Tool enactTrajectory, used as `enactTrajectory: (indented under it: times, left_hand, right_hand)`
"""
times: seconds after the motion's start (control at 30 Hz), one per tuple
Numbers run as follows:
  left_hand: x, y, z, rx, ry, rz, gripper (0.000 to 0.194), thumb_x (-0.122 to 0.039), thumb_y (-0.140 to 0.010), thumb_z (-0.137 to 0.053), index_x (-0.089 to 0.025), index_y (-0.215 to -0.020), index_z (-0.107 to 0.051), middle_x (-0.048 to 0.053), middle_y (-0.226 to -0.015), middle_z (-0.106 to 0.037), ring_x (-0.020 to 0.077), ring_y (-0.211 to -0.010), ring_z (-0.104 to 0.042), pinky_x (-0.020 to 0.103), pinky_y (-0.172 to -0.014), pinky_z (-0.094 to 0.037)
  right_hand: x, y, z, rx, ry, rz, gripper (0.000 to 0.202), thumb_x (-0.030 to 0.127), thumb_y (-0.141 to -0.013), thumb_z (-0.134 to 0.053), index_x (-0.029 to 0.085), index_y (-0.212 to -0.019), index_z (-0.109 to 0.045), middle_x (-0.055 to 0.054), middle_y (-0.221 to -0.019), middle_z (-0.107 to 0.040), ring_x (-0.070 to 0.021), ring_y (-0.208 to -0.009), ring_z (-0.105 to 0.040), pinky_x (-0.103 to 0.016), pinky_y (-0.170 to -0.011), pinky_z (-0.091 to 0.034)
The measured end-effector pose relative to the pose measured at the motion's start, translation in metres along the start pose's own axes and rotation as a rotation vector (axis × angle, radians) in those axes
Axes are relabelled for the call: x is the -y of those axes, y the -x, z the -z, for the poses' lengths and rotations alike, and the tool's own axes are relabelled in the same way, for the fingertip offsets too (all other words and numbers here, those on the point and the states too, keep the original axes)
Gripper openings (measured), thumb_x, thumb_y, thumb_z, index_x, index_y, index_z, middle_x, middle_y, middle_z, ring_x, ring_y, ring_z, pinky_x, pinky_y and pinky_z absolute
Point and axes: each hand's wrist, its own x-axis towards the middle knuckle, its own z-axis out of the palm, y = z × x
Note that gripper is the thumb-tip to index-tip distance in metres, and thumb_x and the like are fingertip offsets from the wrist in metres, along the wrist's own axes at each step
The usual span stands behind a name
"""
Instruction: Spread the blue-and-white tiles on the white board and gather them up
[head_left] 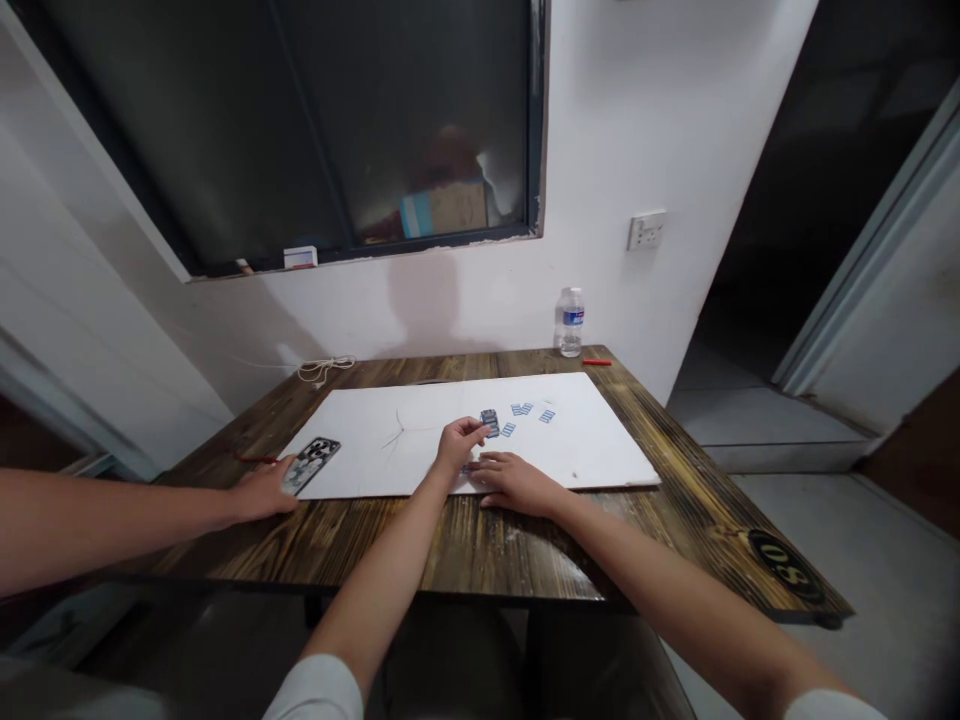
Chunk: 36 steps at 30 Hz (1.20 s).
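Between the thumb and fingers of my left hand (460,445) is a small dark blue card-like piece (489,422), held above the white board (375,425). Just to its right, my right hand (514,482) lies low at the board's front edge with its fingers spread. Something small under its fingertips is mostly hidden. Several small blue-and-white striped pieces (547,416) lie scattered on the board beyond my hands; one striped piece (508,430) is close to the dark piece.
Another person's hand (266,490) touches a patterned phone (311,465) at the board's left end. A white cable (326,369) lies at the back left of the wooden table (337,545). A water bottle (571,325) and red pen (597,362) stand and lie at the back right.
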Motion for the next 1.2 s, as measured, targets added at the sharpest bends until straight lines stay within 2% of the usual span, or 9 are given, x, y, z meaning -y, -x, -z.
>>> enactTrajectory:
  times: [0.13, 0.27, 0.5, 0.63, 0.9, 1.07, 1.2]
  left_hand:
    - [0.0005, -0.0017, 0.0001, -0.075, 0.011, 0.006, 0.031, -0.042, -0.059, -0.078, -0.017, -0.063, -0.063, -0.003, -0.051, -0.056, 0.0108, -0.051, -0.049, 0.024, -0.055, -0.037]
    - [0.0037, -0.0033, 0.0009, -0.091, 0.031, -0.002, 0.029, -0.040, -0.060, -0.078, -0.016, -0.065, -0.063, -0.003, -0.052, -0.056, 0.0103, -0.051, -0.048, 0.024, -0.055, -0.036]
    - [0.0045, -0.0037, 0.0012, -0.087, 0.032, -0.004, 0.027, -0.036, -0.060, -0.079, -0.015, -0.065, -0.063, -0.001, -0.055, -0.056, 0.0111, -0.053, -0.048, 0.026, -0.056, -0.036]
    - [0.0028, -0.0037, 0.0004, -0.084, 0.029, 0.000, 0.028, -0.037, -0.058, -0.079, -0.016, -0.064, -0.063, -0.001, -0.055, -0.056, 0.0109, -0.052, -0.048, 0.025, -0.055, -0.037]
    - [0.0055, -0.0048, 0.0013, -0.094, 0.024, -0.004, 0.027, -0.038, -0.058, -0.079, -0.017, -0.063, -0.064, -0.003, -0.055, -0.056, 0.0099, -0.051, -0.049, 0.024, -0.054, -0.038]
    - [0.0048, -0.0046, 0.0012, -0.085, 0.035, -0.014, 0.025, -0.036, -0.058, -0.080, -0.017, -0.062, -0.064, -0.002, -0.056, -0.057, 0.0097, -0.051, -0.049, 0.023, -0.054, -0.038]
    - [0.0025, -0.0036, 0.0005, -0.080, 0.023, -0.018, 0.026, -0.038, -0.059, -0.079, -0.017, -0.061, -0.064, -0.002, -0.055, -0.057, 0.0098, -0.050, -0.049, 0.023, -0.054, -0.038]
  right_hand:
    - [0.0027, -0.0020, 0.0034, -0.008, 0.036, -0.004, 0.030, 0.028, -0.083, -0.066, 0.021, -0.112, -0.063, -0.008, -0.110, -0.066, -0.0226, -0.109, -0.053, -0.036, -0.092, -0.040]
    - [0.0040, -0.0030, 0.0061, -0.021, 0.075, -0.006, 0.026, 0.025, -0.081, -0.067, 0.021, -0.107, -0.065, -0.006, -0.094, -0.066, -0.0207, -0.097, -0.054, -0.032, -0.083, -0.041]
    - [0.0061, -0.0023, 0.0073, -0.044, 0.111, -0.047, 0.027, 0.028, -0.081, -0.068, 0.021, -0.107, -0.067, -0.006, -0.091, -0.062, -0.0207, -0.092, -0.052, -0.031, -0.076, -0.040]
    - [0.0062, -0.0021, 0.0059, -0.049, 0.124, -0.067, 0.020, 0.029, -0.082, -0.067, 0.021, -0.101, -0.070, -0.007, -0.095, -0.062, -0.0204, -0.092, -0.052, -0.031, -0.075, -0.039]
    - [-0.0019, -0.0011, 0.0056, -0.051, 0.059, -0.067, 0.014, 0.028, -0.079, -0.072, 0.021, -0.091, -0.071, -0.004, -0.088, -0.063, -0.0183, -0.087, -0.053, -0.029, -0.074, -0.039]
    - [-0.0020, 0.0008, 0.0068, -0.066, 0.059, -0.104, 0.025, 0.029, -0.077, -0.074, 0.021, -0.101, -0.070, -0.005, -0.090, -0.062, -0.0188, -0.085, -0.053, -0.029, -0.073, -0.039]
    - [-0.0025, 0.0008, 0.0046, -0.064, 0.052, -0.114, 0.021, 0.029, -0.077, -0.073, 0.021, -0.097, -0.072, -0.006, -0.091, -0.062, -0.0190, -0.085, -0.053, -0.029, -0.074, -0.040]
